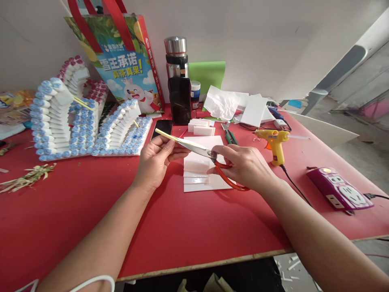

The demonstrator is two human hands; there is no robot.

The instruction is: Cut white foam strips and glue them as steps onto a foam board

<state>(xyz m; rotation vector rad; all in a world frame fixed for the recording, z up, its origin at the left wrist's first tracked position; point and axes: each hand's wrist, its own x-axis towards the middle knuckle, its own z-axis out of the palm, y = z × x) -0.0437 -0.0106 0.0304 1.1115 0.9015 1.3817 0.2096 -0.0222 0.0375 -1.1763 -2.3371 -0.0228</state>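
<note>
Between its thumb and fingers my left hand [159,160] pinches a thin pale yellow strip [165,135], whose left end sticks out past the fingertips. My right hand [243,164] grips scissors with red handles [229,182]. Their silver blades [194,147] lie along the strip and reach my left fingertips; whether they cut into it cannot be made out. Below the scissors, a white foam board [197,187] lies flat on the table with small white pieces [197,166] on it. More white blocks [203,130] stand just behind the board.
The red table [170,231] holds a yellow glue gun [275,142] and a purple power strip [340,188] on the right, with cords. A green utility knife [229,134] lies behind the board. White-and-blue stepped models [51,117], a bag [127,69], phone [180,101] and flask [176,50] stand at the back.
</note>
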